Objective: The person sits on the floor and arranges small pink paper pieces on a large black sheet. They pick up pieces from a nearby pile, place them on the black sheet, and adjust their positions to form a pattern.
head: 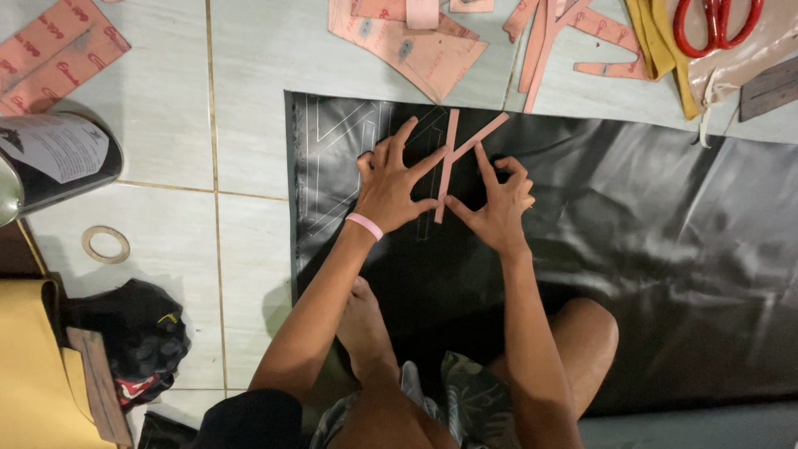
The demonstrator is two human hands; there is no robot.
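A black sheet of leather-like material [648,249] lies spread on the tiled floor, with pale traced outlines [324,150] near its left end. On it rests a pink forked cardboard template [453,158]. My left hand [391,185], with a pink band on the wrist, presses spread fingers on the sheet at the template's left edge. My right hand [499,204] sits to the template's right, its fingers touching the strip. Neither hand grips anything.
Several pink cardboard patterns [416,46] lie at the top, with red-handled scissors [716,23] on tan material at top right. A metal can [54,162], a ring [105,244], yellow sheet [29,374] and a dark bundle [137,341] sit at left. My knees are at the bottom.
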